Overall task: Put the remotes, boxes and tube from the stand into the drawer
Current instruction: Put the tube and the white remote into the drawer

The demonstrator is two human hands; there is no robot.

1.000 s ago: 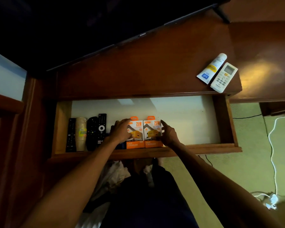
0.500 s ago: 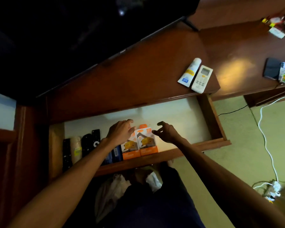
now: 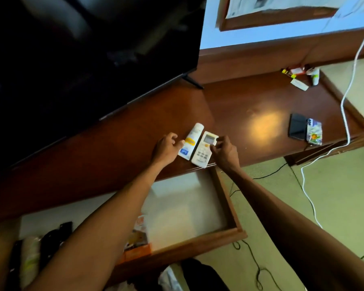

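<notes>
A white tube (image 3: 191,141) with a yellow and blue label lies on the wooden stand (image 3: 105,156), with a white remote (image 3: 204,149) right beside it. My left hand (image 3: 166,149) touches the tube's left side, fingers curled but not closed around it. My right hand (image 3: 224,151) has its fingertips on the white remote's right edge. Below, the drawer (image 3: 227,204) stands pulled out. An orange box (image 3: 138,238) lies in it, partly hidden by my left forearm. Black remotes (image 3: 53,238) and a pale tube (image 3: 29,257) lie at its left end.
A large black TV (image 3: 82,55) stands on the stand's left. On the lower desk to the right lie a dark wallet (image 3: 296,126), a patterned phone (image 3: 314,132) and small items (image 3: 301,77). A white cable (image 3: 345,97) hangs across; black cables trail on the floor.
Both hands left the orange boxes in the drawer and rose to the stand top, reaching the white tube and white remote. The view swung up and to the right.
</notes>
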